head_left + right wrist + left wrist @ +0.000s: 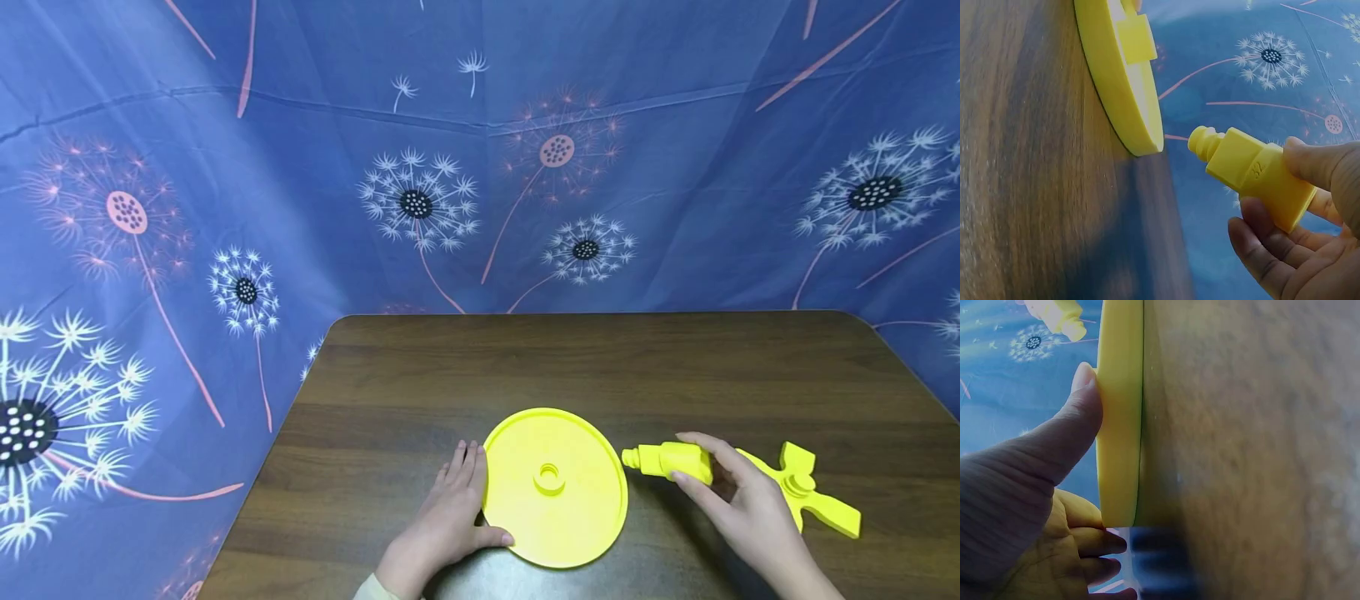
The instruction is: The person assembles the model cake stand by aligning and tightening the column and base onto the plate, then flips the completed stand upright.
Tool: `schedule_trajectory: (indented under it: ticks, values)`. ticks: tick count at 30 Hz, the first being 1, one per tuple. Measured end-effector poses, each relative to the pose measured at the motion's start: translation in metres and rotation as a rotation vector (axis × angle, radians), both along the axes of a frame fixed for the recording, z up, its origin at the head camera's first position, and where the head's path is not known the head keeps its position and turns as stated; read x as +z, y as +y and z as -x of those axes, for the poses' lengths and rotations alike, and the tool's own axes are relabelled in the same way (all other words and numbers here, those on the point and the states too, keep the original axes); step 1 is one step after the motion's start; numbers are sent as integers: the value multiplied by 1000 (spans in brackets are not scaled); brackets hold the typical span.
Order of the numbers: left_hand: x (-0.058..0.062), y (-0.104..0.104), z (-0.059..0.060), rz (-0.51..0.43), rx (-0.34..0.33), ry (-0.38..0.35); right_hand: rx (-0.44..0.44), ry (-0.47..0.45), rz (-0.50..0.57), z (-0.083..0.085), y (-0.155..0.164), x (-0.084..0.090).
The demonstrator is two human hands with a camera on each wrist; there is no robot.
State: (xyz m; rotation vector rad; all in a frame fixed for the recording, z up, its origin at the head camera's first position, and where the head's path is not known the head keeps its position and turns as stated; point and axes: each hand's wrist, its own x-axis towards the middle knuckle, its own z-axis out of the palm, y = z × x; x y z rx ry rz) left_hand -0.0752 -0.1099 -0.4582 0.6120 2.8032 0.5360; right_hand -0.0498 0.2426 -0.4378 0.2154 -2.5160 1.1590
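Observation:
A round yellow disc [592,517] with a raised rim and a short hollow socket [550,479] at its centre lies flat on the table. At its left edge rests my left hand [450,512], fingers straight along the side and thumb on the rim; the left wrist view shows the thumb [1085,387] against the edge. To the right of the disc, my right hand [750,500] grips a yellow threaded post piece [1260,172], marked "32", between thumb and fingers. Its threaded end points left toward the disc, apart from it and raised off the table.
Behind my right hand lies a yellow piece [832,512] with several flat arms and a round knob, partly hidden by the hand. Everything rests on a dark wooden table [600,358]. A blue dandelion-print cloth [315,167] hangs behind and to the left.

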Motion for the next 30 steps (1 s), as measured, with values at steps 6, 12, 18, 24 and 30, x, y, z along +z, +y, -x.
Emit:
schedule_trajectory:
  ticks: [6, 12, 18, 24, 30]
  values:
    - [1, 0, 1, -1, 3, 6, 21, -28, 10, 4, -6, 1]
    - [1, 0, -1, 2, 11, -10, 13, -94, 40, 9, -14, 5]
    - [0, 2, -1, 7, 9, -9, 79, -83, 72, 13, -26, 7]
    - [1, 3, 0, 5, 1, 1, 146, -24, 66, 20, -37, 10]
    - [2, 3, 0, 4, -6, -4, 190, -8, 42, 26, -47, 11]
